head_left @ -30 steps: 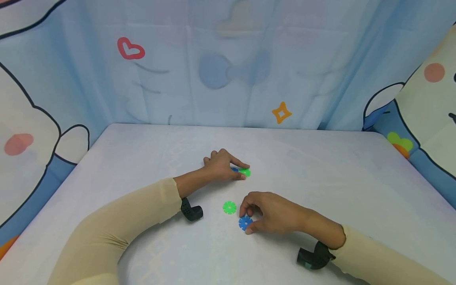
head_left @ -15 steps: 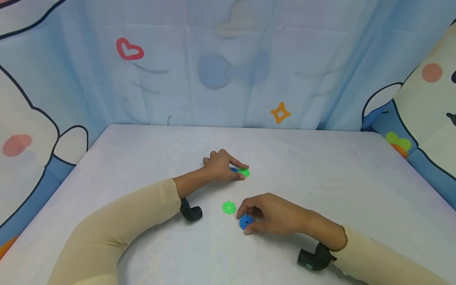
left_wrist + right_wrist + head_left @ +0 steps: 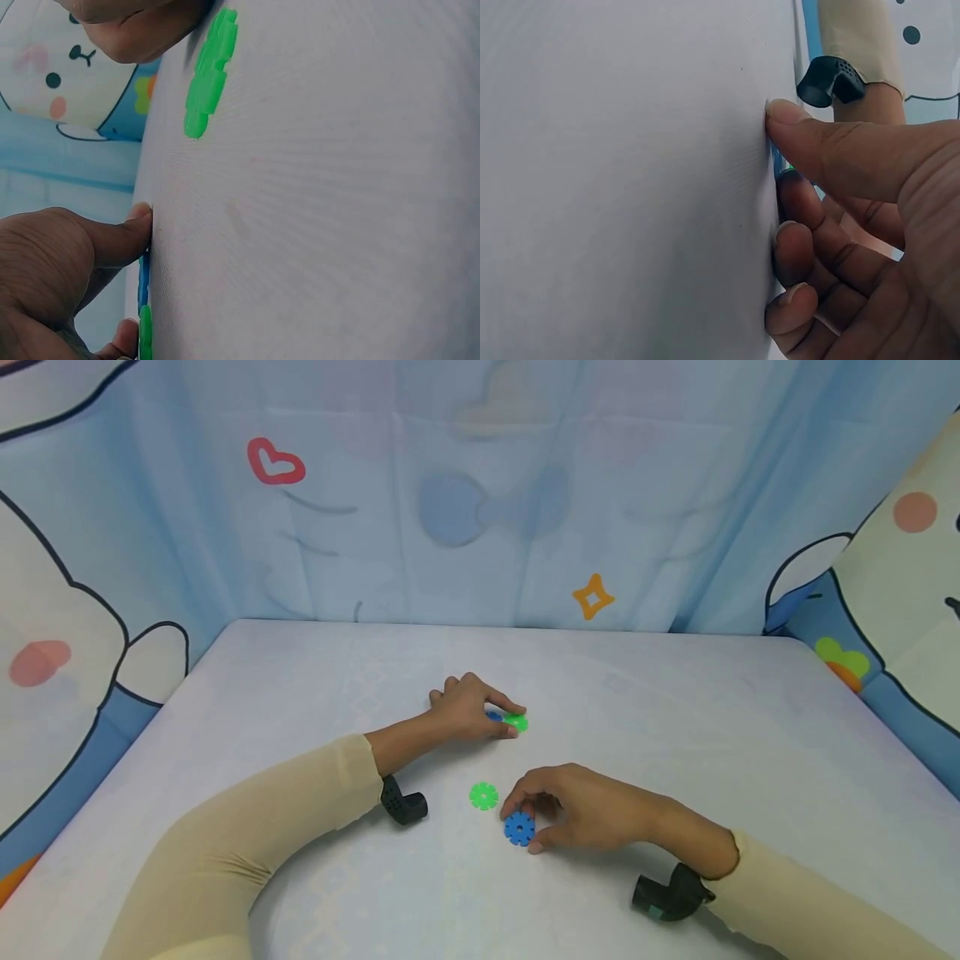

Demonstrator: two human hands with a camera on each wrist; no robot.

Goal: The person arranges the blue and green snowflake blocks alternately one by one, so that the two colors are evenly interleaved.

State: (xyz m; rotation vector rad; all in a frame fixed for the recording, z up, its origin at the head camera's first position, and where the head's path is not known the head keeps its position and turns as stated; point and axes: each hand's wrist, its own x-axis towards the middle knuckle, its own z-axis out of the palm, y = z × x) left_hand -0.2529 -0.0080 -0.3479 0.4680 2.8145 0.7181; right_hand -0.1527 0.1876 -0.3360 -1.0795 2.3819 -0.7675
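Note:
In the head view my right hand (image 3: 588, 810) is by a blue notched plastic disc (image 3: 520, 828) lying near the table's middle. Its thumb and index finger rest at opposite edges of that disc. Farther back, the left hand (image 3: 468, 710) has its thumb and index finger around a green notched disc (image 3: 517, 722). A second blue disc (image 3: 493, 716) sits beside that green one, partly hidden under the left hand. One loose green disc (image 3: 483, 796) lies flat just left of the right fingertips. The right wrist view shows only a thin blue edge behind the thumb.
Everything lies on a white cloth-covered table (image 3: 360, 868). Behind it hangs a light blue curtain (image 3: 337, 527) with printed cartoon figures. A black wrist camera (image 3: 403, 803) sits under the left wrist, and another black camera (image 3: 672, 893) under the right.
The right thumb has shifted slightly right along the blue disc's edge, and that disc has turned a little. The left hand and the loose green disc have stayed put.

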